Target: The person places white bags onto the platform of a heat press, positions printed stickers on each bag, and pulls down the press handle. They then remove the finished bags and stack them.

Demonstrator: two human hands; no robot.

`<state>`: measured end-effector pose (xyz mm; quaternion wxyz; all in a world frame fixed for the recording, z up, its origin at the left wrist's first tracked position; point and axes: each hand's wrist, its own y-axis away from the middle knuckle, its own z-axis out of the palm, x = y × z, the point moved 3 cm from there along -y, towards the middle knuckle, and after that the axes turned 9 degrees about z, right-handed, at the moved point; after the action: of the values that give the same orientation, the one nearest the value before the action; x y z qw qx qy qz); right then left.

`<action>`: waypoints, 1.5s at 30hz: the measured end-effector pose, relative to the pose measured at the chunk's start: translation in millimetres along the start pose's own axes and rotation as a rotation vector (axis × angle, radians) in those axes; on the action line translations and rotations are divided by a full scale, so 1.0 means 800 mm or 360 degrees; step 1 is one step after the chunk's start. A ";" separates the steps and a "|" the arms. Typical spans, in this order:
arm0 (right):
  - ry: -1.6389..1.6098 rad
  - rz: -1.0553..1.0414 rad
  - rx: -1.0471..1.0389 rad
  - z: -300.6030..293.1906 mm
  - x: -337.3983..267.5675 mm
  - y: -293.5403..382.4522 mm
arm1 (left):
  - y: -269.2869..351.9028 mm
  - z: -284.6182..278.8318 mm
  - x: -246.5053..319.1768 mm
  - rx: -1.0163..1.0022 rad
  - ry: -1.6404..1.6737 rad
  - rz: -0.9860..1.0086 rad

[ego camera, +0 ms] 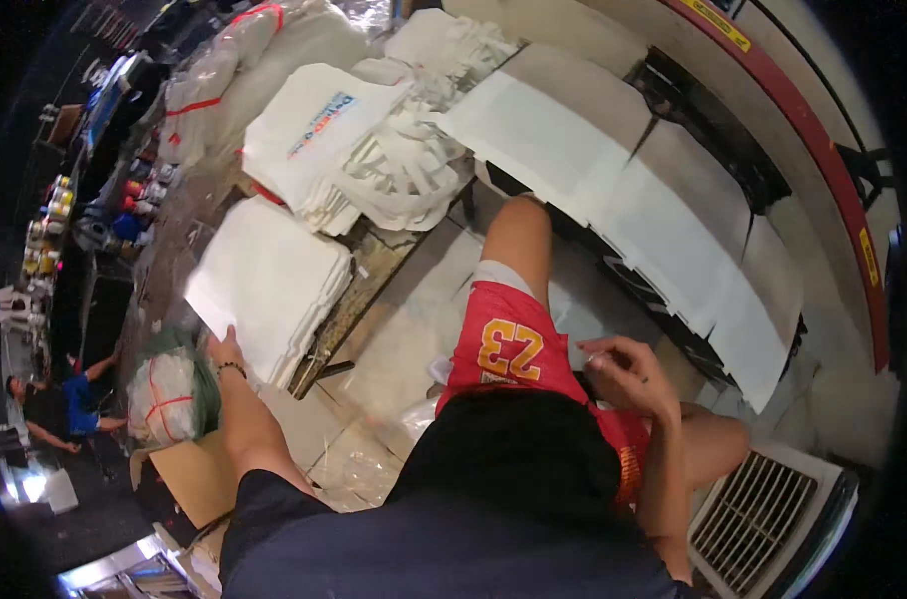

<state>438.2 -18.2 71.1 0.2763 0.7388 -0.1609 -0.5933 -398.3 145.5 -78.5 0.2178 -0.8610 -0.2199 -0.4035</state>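
Observation:
My left hand (227, 350) is at the near corner of a stack of white sheets (274, 277) on a worn table; its fingers are partly hidden at the stack's edge, so I cannot tell whether it grips. My right hand (624, 368) is raised beside my right thigh, fingers curled, with something small and shiny near the fingertips that I cannot identify. Beyond the stack lies a pile of printed white pieces (326, 127), with a bundle of cut white pieces (405, 168) beside it. Pale panels (611, 172) lie along a long dark-framed machine in front of me.
A red curved rail (813, 127) runs behind the machine. A grille-fronted unit (753, 517) stands at the lower right. Near my left arm is a bundle tied with red string (162, 400). Wrapped bundles (274, 82) lie at the table's back. Another person (64, 404) is at the far left.

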 end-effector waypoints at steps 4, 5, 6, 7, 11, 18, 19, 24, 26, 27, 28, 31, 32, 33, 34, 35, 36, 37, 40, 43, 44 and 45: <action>0.0403 0.0026 0.0446 -0.052 0.080 -0.001 | -0.005 0.081 -0.012 -0.0031 -0.1632 -0.0148; 0.0587 0.0161 0.0550 -0.061 0.089 0.011 | 0.020 0.115 0.023 -0.0104 -0.1669 -0.0212; 0.0731 0.0085 0.0547 -0.067 0.093 0.010 | 0.040 0.126 0.067 -0.0119 -0.1618 -0.0130; 0.0848 0.0005 0.0536 -0.072 0.098 0.008 | 0.056 0.134 0.118 -0.0146 -0.1454 0.0110; 0.0608 -0.0148 0.0539 -0.072 0.118 -0.006 | 0.167 0.227 0.234 -0.0680 -0.1017 0.1204; 0.0676 -0.0218 0.0618 -0.056 0.115 0.004 | 0.147 0.300 0.086 -0.0291 -0.2165 0.1446; 0.0605 -0.0183 0.0653 -0.058 0.118 0.015 | 0.160 0.287 0.105 -0.0399 -0.1979 0.1495; 0.0511 -0.0267 0.1113 -0.114 0.098 0.117 | 0.204 0.266 0.172 -0.0744 -0.1434 0.1600; 0.0605 -0.0254 0.1473 -0.155 0.082 0.179 | 0.240 0.295 0.242 -0.0864 -0.1161 0.1690; 0.0636 -0.0292 0.1731 -0.182 0.102 0.221 | 0.258 0.309 0.273 -0.0937 -0.1040 0.1740; 0.0671 -0.0332 0.1980 -0.214 0.126 0.268 | 0.277 0.323 0.302 -0.1019 -0.0931 0.1775; 0.0508 0.0398 0.2693 -0.273 0.105 0.438 | 0.310 0.354 0.371 -0.1176 -0.0728 0.1880; 0.0685 0.0418 0.2984 -0.287 0.146 0.518 | 0.327 0.368 0.391 -0.1285 -0.0661 0.1948; 0.0951 0.0537 0.3195 -0.294 0.134 0.566 | 0.336 0.375 0.409 -0.1336 -0.0630 0.1977; 0.1111 0.0599 0.3403 -0.299 0.132 0.613 | 0.344 0.380 0.422 -0.1390 -0.0598 0.1999; 0.0894 0.0631 0.3434 -0.309 0.144 0.658 | 0.352 0.384 0.435 -0.1438 -0.0568 0.2003; 0.1077 0.0843 0.3467 -0.316 0.145 0.695 | 0.358 0.387 0.445 -0.1487 -0.0551 0.2006; 0.1259 0.1064 0.3485 -0.320 0.148 0.728 | 0.363 0.390 0.454 -0.1524 -0.0536 0.2010; 0.1206 0.1504 0.3237 -0.331 0.184 0.803 | 0.374 0.395 0.476 -0.1635 -0.0509 0.2007; 0.0918 0.1569 0.3014 -0.339 0.203 0.832 | 0.382 0.393 0.490 -0.1740 -0.0521 0.1991; 0.0896 0.1485 0.2979 -0.338 0.208 0.835 | 0.384 0.391 0.492 -0.1780 -0.0532 0.1983; 0.0873 0.1398 0.2946 -0.336 0.210 0.836 | 0.385 0.388 0.495 -0.1811 -0.0537 0.1972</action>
<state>799.4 -586.6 377.9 -0.1770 0.6471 -0.7349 0.0993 187.3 148.6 -6.3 -0.1018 -0.8526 0.4966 -0.1271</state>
